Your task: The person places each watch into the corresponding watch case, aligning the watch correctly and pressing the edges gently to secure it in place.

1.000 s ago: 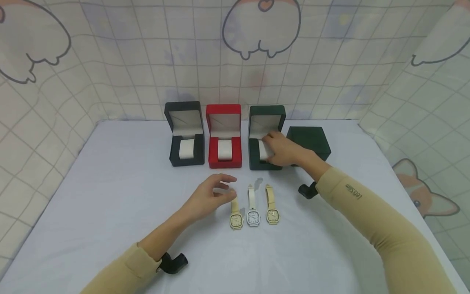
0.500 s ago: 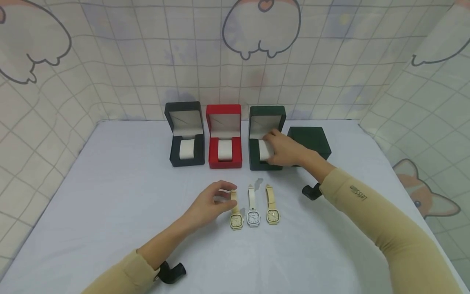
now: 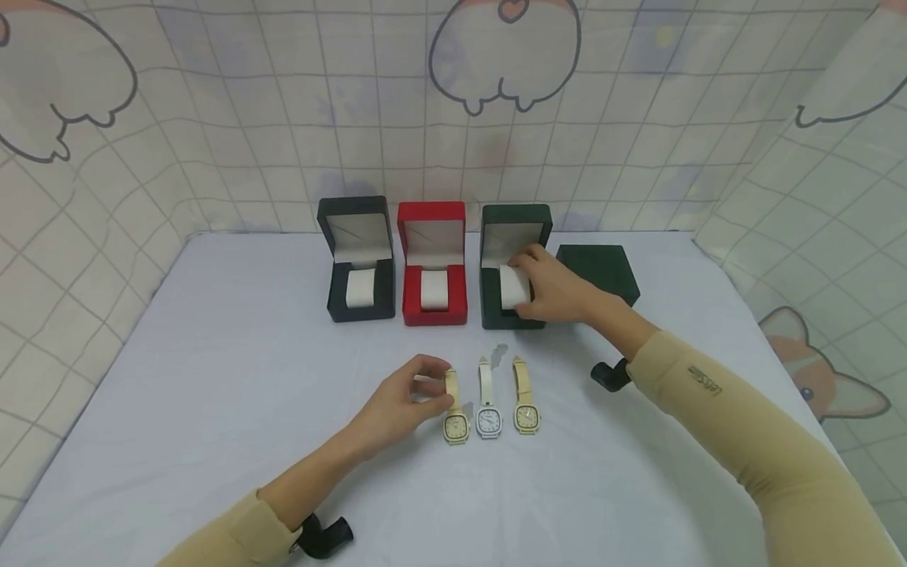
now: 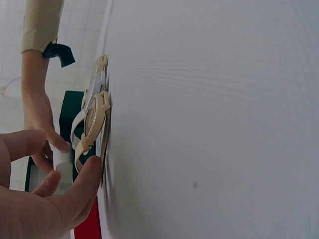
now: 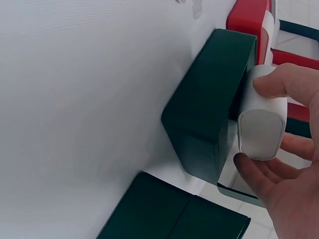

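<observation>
The right grip [image 3: 560,291] is clamped on a white cushion [image 5: 264,117], thumb on one side and fingers on the other. The cushion stands at the mouth of the open green box [image 5: 202,89], directly below that grip. The left grip [image 3: 398,400] has its thumb and fingertips apart around the strap end of the nearest gold watch [image 3: 457,428]; whether they touch the strap cannot be told.

The step in hand looks to be lifting the cushion out of its box. The next move seems to call for a steady pinch from the right grip, so that the cushion clears the rim without dragging the box along, while the left grip would have to close before it could raise the watch.

Just right of the left grip lie a white watch [image 3: 489,420] and, beyond it, a second gold watch [image 3: 527,418]. Left of the right grip stand the red box [image 3: 431,209] and, farther off, the dark box [image 3: 351,204], both open with cushions inside; a closed green box [image 3: 602,272] sits to its right.

Under both grips spreads a desk [image 3: 234,339] covered in white. Beyond them hangs a pale, grid-patterned wall covering [image 3: 354,150] with cartoon animals.
</observation>
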`<state>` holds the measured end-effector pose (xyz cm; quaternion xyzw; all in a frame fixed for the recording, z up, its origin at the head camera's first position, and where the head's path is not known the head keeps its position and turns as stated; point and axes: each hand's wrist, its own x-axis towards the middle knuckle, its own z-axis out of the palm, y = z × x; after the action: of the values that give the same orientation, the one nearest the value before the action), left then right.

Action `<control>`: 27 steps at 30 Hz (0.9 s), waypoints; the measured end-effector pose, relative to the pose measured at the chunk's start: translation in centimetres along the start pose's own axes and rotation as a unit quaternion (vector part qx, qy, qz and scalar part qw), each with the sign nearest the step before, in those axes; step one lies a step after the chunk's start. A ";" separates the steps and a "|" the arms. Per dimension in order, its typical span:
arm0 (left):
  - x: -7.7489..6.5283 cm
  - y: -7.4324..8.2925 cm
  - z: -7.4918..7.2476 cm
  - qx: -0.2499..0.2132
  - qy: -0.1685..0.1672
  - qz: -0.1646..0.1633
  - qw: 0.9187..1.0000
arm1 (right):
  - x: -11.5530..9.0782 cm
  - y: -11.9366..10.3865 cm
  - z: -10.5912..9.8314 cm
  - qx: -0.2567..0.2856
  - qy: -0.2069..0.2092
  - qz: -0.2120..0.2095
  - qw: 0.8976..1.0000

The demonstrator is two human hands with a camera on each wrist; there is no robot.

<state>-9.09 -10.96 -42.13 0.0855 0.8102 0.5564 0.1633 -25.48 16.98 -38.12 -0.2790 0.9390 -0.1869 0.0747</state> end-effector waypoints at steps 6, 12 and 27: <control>-0.4 0.1 0.0 0.012 0.005 -0.013 1.000 | -0.3 0.1 -0.2 0.007 0.009 -0.012 1.000; -0.4 0.0 0.0 0.017 -0.006 -0.037 0.999 | -0.8 0.1 -0.3 0.016 0.011 -0.013 1.000; 0.0 0.6 0.2 0.093 -0.027 -0.037 0.995 | -1.7 -0.4 0.4 0.038 0.008 -0.034 0.999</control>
<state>-9.03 -10.60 -41.66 0.0854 0.8565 0.4693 0.1971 -23.76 17.43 -38.30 -0.3066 0.9216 -0.2270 0.0712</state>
